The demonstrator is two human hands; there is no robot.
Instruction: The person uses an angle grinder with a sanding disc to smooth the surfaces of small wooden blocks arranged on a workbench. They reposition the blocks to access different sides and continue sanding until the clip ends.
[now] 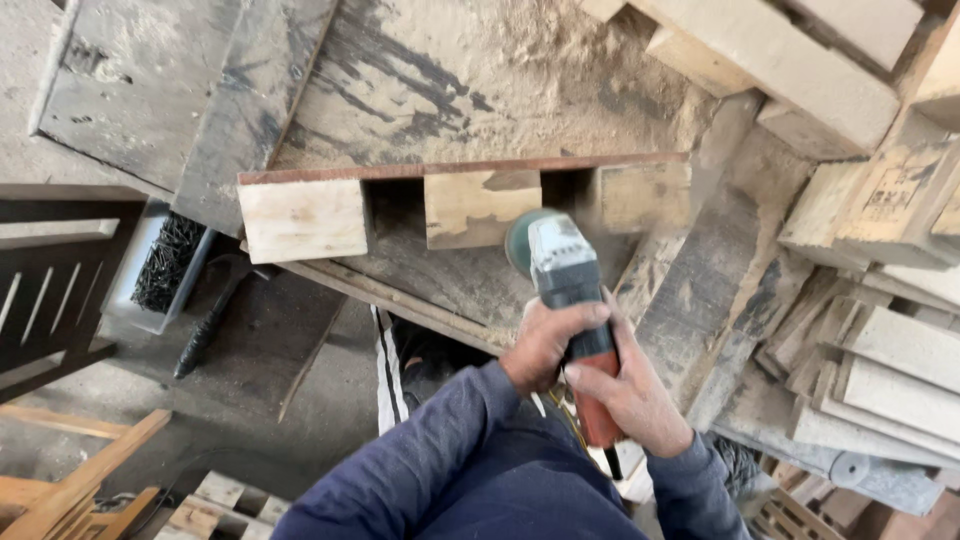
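Together our hands, left hand (545, 345) and right hand (630, 395), were closed around the angle grinder (570, 300), its grey head and orange handle dusty, its disc just below the middle wooden block (480, 205).

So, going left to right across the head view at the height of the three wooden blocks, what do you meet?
Left wooden block → middle wooden block → green disc of the angle grinder → right wooden block → stacked pale blocks.
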